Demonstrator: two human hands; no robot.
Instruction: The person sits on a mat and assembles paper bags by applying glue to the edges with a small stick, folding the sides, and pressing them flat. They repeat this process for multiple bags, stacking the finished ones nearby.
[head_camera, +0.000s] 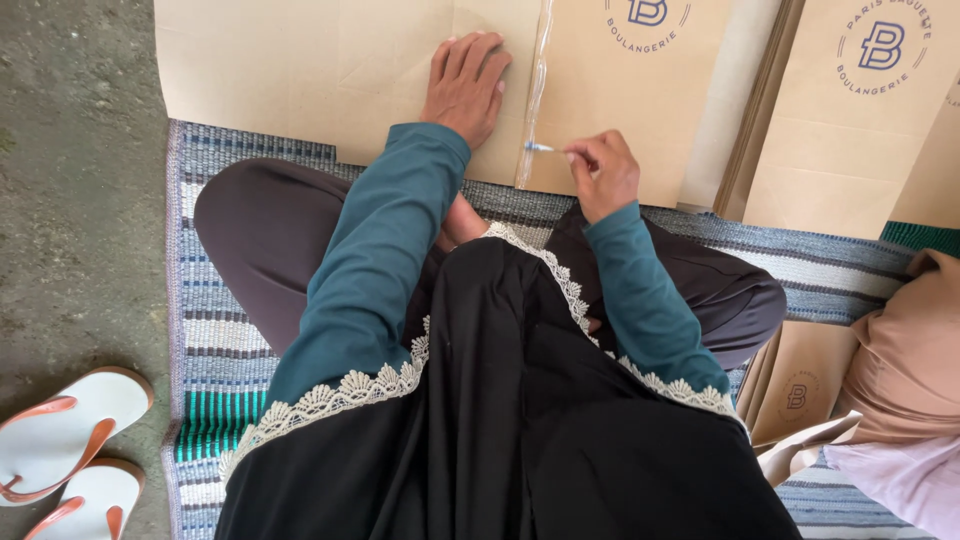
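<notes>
Left hand flat on brown paper sheet, right hand pinching a small glue applicator at the glossy seam, partly coated; finished bags stacked alongside.

I see my own clothes from up here. My sleeves are long and teal, and they fit close to my arms, right down to my wrists. A black scarf hangs down my front. It has a cream lace edge with little fan shapes along it. My trousers are dark brown and loose. My left hand and right hand are bare, with no gloves.
</notes>
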